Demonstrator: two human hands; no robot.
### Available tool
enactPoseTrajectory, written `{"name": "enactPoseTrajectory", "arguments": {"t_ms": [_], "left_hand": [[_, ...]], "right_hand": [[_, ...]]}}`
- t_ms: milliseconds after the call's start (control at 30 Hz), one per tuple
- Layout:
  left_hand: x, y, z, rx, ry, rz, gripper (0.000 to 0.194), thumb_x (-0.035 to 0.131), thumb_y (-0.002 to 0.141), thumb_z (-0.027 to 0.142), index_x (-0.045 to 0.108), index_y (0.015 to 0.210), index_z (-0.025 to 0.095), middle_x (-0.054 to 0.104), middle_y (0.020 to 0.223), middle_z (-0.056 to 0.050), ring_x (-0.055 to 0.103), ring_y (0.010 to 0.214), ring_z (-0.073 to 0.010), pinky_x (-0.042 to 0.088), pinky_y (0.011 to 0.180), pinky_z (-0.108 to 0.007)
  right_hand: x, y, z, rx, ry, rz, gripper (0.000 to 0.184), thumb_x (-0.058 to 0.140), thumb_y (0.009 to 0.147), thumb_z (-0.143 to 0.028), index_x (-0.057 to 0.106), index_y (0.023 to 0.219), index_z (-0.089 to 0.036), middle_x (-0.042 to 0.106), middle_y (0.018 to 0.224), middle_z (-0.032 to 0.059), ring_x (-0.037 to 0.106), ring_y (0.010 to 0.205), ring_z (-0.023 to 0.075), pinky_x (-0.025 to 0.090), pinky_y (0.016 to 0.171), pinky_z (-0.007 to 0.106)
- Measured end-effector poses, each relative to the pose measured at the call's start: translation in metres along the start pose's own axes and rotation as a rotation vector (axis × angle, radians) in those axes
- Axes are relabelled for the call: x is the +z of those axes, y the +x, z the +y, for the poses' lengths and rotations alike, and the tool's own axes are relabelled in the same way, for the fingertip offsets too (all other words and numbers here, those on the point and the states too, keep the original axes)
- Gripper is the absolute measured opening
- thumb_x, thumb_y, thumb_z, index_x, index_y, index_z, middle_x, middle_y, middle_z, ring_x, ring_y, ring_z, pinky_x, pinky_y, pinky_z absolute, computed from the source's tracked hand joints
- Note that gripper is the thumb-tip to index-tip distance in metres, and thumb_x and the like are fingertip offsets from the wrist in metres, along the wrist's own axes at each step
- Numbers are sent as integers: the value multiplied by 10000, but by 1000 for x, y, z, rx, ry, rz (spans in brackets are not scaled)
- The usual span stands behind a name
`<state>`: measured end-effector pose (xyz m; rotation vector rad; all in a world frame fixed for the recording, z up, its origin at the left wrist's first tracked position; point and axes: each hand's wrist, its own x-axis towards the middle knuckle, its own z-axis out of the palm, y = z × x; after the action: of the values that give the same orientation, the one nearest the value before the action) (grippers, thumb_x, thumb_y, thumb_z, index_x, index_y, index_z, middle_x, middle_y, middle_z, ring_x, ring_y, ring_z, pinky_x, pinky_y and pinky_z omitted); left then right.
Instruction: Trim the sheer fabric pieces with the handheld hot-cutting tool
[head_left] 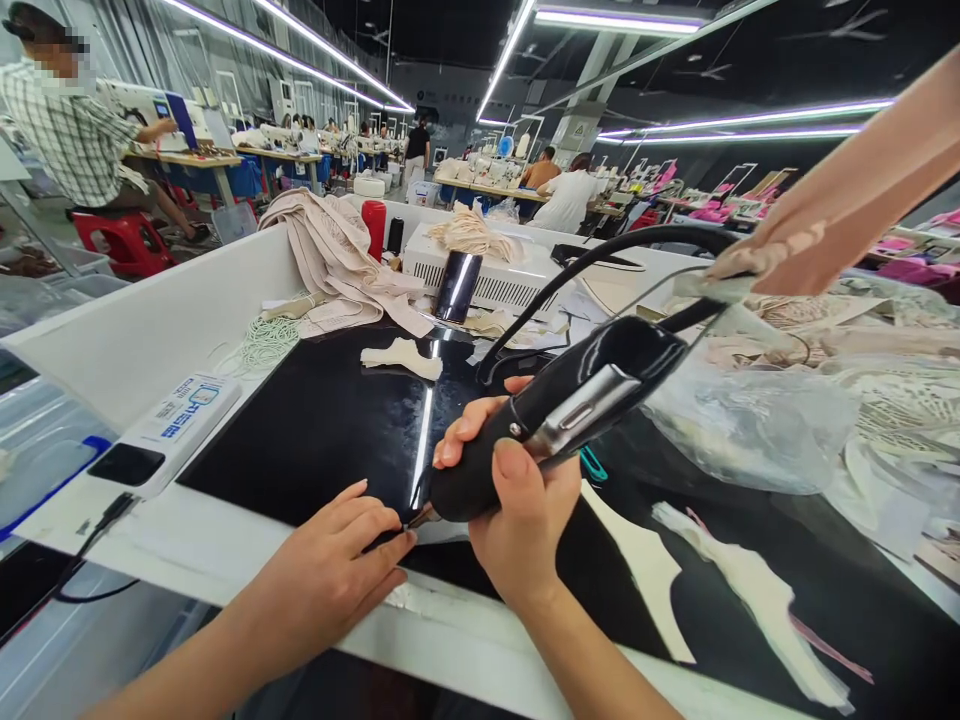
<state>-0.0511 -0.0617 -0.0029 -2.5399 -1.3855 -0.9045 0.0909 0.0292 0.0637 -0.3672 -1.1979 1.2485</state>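
Note:
My right hand is wrapped around a black corded hand tool with a metal lever along its side. The tool slants down to the left, its narrow tip just beside the fingertips of my left hand. That hand lies flat at the near edge of the glossy black board, fingers stretched out. A pale scrap shows under the tool's tip, partly hidden. On the board, a cream fabric piece lies farther back, and two more cream pieces, a curved one and a crumpled one, lie right of my right hand.
A white power bank with a cable sits on the left. Behind are draped beige fabric strips, a red thread cone and a dark cylinder. Plastic bags lie right. A peach fabric strip hangs by the tool's cord.

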Motion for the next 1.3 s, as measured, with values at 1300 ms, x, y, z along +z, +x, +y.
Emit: {"name": "enactPoseTrajectory", "arguments": {"t_ms": [1300], "left_hand": [[-11, 31, -35, 74, -106, -200, 271, 424, 1040, 161, 652, 1181, 198, 675, 1178, -72, 634, 1121, -204, 411, 1148, -519]], "right_hand": [[-22, 14, -36, -17, -178, 8, 327, 788, 806, -332, 564, 1036, -270, 629, 855, -40, 618, 659, 126, 563, 609, 283]]}}
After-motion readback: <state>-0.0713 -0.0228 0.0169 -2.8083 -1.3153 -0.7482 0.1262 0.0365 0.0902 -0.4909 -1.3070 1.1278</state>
